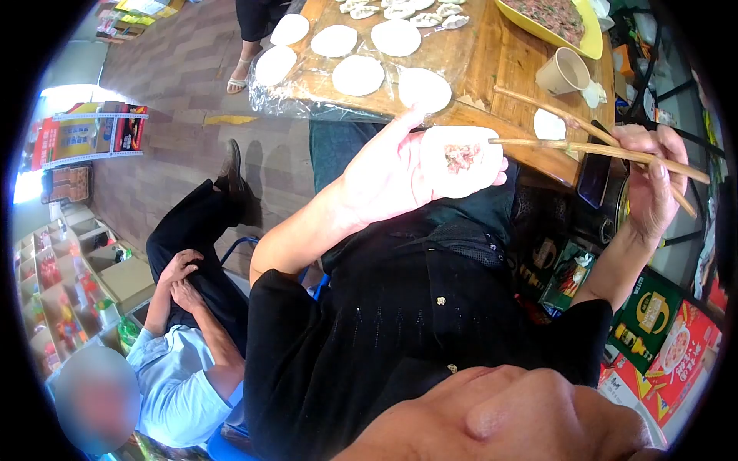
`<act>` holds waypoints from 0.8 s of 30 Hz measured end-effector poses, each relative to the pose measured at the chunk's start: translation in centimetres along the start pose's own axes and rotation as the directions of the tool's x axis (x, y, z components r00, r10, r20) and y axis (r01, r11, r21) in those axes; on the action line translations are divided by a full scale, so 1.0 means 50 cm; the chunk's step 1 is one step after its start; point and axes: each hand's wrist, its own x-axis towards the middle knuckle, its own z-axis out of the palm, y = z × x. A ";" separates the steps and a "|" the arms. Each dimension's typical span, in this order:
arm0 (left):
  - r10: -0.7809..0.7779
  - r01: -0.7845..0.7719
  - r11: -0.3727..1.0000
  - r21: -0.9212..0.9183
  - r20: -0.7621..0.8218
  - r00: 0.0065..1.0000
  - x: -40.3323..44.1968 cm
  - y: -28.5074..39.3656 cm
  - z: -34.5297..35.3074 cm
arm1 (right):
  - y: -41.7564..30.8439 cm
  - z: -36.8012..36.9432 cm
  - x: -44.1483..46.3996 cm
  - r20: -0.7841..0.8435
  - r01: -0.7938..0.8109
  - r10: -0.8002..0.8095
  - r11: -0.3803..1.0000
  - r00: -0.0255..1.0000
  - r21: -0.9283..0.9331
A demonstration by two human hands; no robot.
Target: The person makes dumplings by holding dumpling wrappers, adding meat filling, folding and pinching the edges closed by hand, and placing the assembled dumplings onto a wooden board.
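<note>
My left hand is palm up with a round dumpling wrapper lying across the fingers. A small heap of minced meat filling sits on that wrapper. In my right hand is a pair of wooden chopsticks, fingers wrapped round their thick ends. One chopstick tip is at the wrapper's edge; the other points towards the table, so the two are spread apart. Several flat round wrappers lie on a plastic sheet at the table's left, beyond my left hand. Folded dumplings lie behind them.
The wooden table bears a yellow bowl of minced meat and a paper cup. Left of me a person in a light blue shirt sits, hands on a knee. Another person's leg shows behind. Boxes stand at right.
</note>
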 end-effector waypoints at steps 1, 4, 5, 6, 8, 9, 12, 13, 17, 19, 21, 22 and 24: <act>0.013 -0.013 0.999 0.033 -0.001 1.000 0.002 -0.001 -0.002 | 0.002 0.001 0.001 0.010 0.026 -0.026 0.999 1.000 0.044; 0.024 -0.024 0.998 0.063 -0.001 1.000 0.008 -0.004 -0.002 | 0.004 0.022 0.007 0.223 0.027 -0.047 0.996 0.974 0.089; 0.021 -0.021 0.998 0.058 -0.001 1.000 0.010 -0.004 -0.002 | 0.001 0.038 0.006 0.207 -0.010 -0.006 0.997 0.978 0.076; 0.021 -0.020 0.998 0.057 -0.002 1.000 0.010 -0.004 -0.001 | 0.002 0.040 0.007 0.206 -0.011 -0.005 0.997 0.978 0.076; 0.019 -0.019 0.998 0.055 -0.009 1.000 0.010 -0.003 0.000 | 0.004 0.042 0.011 0.267 -0.008 0.037 0.994 0.963 -0.109; 0.019 -0.018 0.998 0.054 -0.009 1.000 0.010 -0.003 -0.002 | 0.000 0.051 0.015 0.253 -0.021 0.058 0.988 0.966 -0.150; 0.010 -0.011 0.998 0.054 0.010 1.000 0.011 0.000 -0.010 | 0.004 0.038 0.013 0.203 -0.021 0.037 0.997 0.978 -0.078; 0.014 -0.015 0.998 0.057 0.012 1.000 0.011 0.000 -0.013 | 0.008 0.029 0.012 0.203 -0.022 0.038 0.997 0.978 -0.078; 0.013 -0.012 0.999 0.043 -0.008 1.000 0.015 0.004 -0.021 | 0.033 -0.009 0.004 0.065 -0.088 0.078 0.981 0.995 0.171; 0.008 -0.007 0.999 0.050 -0.027 1.000 0.017 0.006 -0.016 | 0.037 -0.027 0.024 -0.028 -0.033 0.042 0.963 0.999 0.268; 0.014 -0.012 0.999 0.034 -0.082 0.997 0.014 0.005 -0.015 | 0.033 -0.044 0.051 -0.311 0.028 0.024 0.987 0.950 0.161; 0.016 -0.014 1.000 0.022 -0.098 0.995 0.013 0.004 -0.019 | 0.040 -0.065 0.073 -0.435 0.037 0.000 0.996 0.901 0.076; 0.031 -0.024 0.998 0.058 -0.132 0.991 0.013 0.002 -0.026 | 0.055 -0.120 0.101 -0.502 -0.003 0.011 1.000 0.865 0.017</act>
